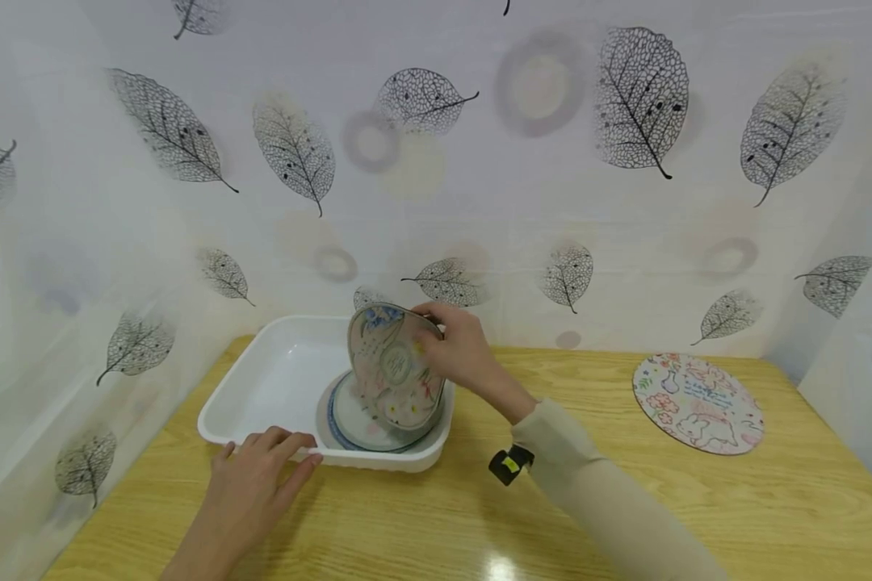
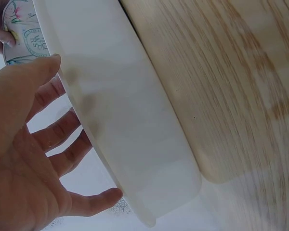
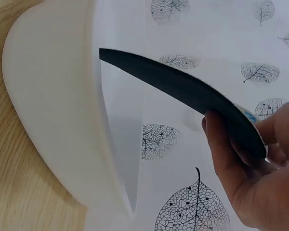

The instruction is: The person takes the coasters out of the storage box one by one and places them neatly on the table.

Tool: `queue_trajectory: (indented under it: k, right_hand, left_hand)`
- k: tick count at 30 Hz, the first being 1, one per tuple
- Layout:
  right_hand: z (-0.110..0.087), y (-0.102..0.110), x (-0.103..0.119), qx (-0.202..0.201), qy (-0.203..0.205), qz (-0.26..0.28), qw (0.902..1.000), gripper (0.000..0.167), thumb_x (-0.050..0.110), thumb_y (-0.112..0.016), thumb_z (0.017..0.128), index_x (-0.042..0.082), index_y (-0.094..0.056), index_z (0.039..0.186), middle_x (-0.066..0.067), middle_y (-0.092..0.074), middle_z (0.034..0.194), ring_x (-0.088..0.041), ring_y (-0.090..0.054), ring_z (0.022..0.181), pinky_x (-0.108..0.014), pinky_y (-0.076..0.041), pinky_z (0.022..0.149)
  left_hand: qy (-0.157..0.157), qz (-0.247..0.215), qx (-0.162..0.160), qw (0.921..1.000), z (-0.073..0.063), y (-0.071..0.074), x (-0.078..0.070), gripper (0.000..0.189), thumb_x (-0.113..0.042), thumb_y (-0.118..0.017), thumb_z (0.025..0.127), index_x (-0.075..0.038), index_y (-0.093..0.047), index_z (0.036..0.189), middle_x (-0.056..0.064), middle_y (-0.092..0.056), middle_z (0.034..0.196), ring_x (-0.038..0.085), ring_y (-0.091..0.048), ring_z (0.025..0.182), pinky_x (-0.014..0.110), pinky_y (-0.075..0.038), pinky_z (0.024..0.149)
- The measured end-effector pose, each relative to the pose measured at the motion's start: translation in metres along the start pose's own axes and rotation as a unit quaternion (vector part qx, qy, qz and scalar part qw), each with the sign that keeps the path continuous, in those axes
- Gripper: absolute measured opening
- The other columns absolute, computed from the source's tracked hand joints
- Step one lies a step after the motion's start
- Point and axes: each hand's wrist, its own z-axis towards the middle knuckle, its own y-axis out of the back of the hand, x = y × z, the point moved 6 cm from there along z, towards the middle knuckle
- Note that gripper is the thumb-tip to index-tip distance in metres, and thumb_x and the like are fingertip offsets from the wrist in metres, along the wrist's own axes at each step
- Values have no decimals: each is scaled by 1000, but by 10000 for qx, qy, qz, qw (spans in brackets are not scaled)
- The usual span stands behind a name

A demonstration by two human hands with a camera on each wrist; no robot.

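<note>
Pink floral mat tilts above the round pieces in the white tray, right hand pinching its edge, left hand resting loosely on the rim, presumably steadying it.

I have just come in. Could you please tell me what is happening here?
A person's right hand holds a floral mat, tilted, over other mats in a white tub. The left hand rests on the tub's near rim. A rabbit mat lies on the table, to the right of the tub. I cannot tell whether the floral mat touches those below.
</note>
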Motion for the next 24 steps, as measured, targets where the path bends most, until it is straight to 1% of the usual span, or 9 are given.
queue_trajectory:
  k: [2,3,5,7,9,12,16,20,24]
  right_hand:
    - [-1,4,-6,-148,-232,159,9995,27,6,-64,97,5,-70,124,-14,-73,120,-26,-70,107,-35,-57,78]
    - [-2,6,-8,-207,-361,276,9988,28,7,-64,97,6,-70,124,-15,-73,121,-28,-69,112,-38,-58,81]
    - [-4,10,-14,-268,-622,475,9966,29,8,-64,98,7,-69,126,-15,-72,122,-29,-67,117,-42,-59,85]
    - [-6,14,-18,-313,-832,622,9941,31,9,-64,98,8,-68,128,-15,-71,124,-30,-66,118,-42,-58,84]
    - [-8,17,-22,-342,-1009,756,9914,32,11,-64,98,8,-68,130,-15,-71,125,-29,-66,117,-38,-58,81]
    - [-10,20,-27,-416,-1205,935,9874,32,11,-65,99,9,-68,130,-15,-71,126,-27,-68,112,-33,-58,76]
    - [-14,22,-34,-478,-1474,1295,9794,32,10,-64,99,9,-67,131,-16,-70,125,-26,-68,100,-28,-56,67]
    - [-17,24,-40,-516,-1705,1693,9693,34,9,-63,99,8,-66,134,-19,-69,126,-21,-66,94,-25,-55,65]
    - [-21,25,-48,-552,-1971,2116,9557,36,8,-62,99,6,-63,136,-23,-68,126,-14,-67,78,-26,-57,58]
  left_hand:
    - [11,-8,23,10000,0,0,0,16,-38,-77,91,-28,-74,103,-5,-71,97,30,-71,95,73,-50,80]
    - [14,-25,22,10000,0,0,0,16,-38,-77,91,-28,-74,103,-5,-71,97,30,-71,95,73,-49,80]
    - [11,-38,18,10000,0,0,0,16,-38,-77,91,-28,-74,103,-5,-71,98,30,-71,96,73,-49,81]
    - [7,-38,14,10000,0,-1,0,15,-38,-77,92,-28,-74,103,-5,-71,98,30,-71,96,73,-49,81]
    - [1,-34,-2,10000,0,0,0,15,-38,-77,91,-28,-74,103,-5,-71,98,31,-71,96,73,-49,81]
    - [-2,-11,1,10000,0,0,0,15,-38,-76,92,-28,-74,103,-5,-71,98,31,-71,96,72,-50,80]
    - [-8,9,19,10000,1,1,0,15,-38,-76,92,-28,-74,103,-5,-72,98,30,-71,96,72,-50,81]
    - [15,26,65,10000,0,1,0,16,-39,-76,92,-28,-74,103,-5,-72,98,30,-71,96,73,-50,81]
    - [6,32,50,10000,0,0,0,16,-38,-76,92,-28,-74,104,-5,-71,98,30,-71,96,72,-50,81]
